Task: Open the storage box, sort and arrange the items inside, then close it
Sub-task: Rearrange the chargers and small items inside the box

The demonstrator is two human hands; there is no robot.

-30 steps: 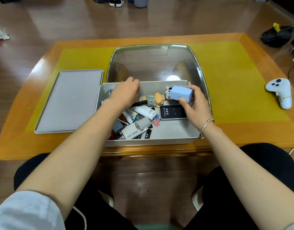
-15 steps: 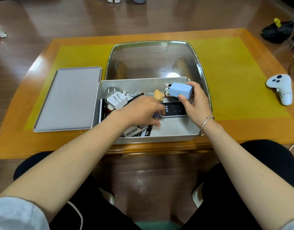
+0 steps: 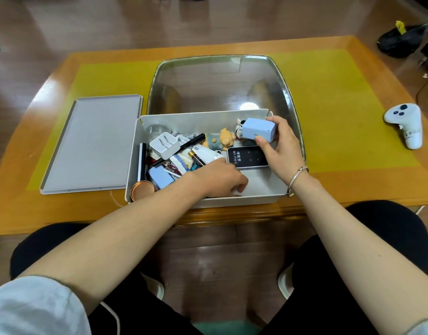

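The white storage box (image 3: 201, 115) stands open at the table's near edge. Its grey lid (image 3: 92, 143) lies flat to its left. My right hand (image 3: 280, 146) grips a light blue charger cube (image 3: 257, 128) above the box's back right corner. Below it lies a black-faced Wi-Fi device (image 3: 246, 157). My left hand (image 3: 217, 178) reaches down into the box's front middle with fingers curled; what is under it is hidden. The left half holds a white plug adapter (image 3: 163, 145), a black pen (image 3: 191, 142), a small figurine (image 3: 226, 139), a light blue case (image 3: 161, 176) and a copper tin (image 3: 141, 189).
A clear domed cover (image 3: 220, 81) lies on the yellow mat behind the box. A white game controller (image 3: 406, 124) rests at the table's right. A black bag (image 3: 399, 39) sits on the floor beyond the right corner. My knees are under the near edge.
My left hand moved from the box's back left across to its front middle, uncovering the white plug adapter. My right hand kept hold of the blue cube and barely shifted.
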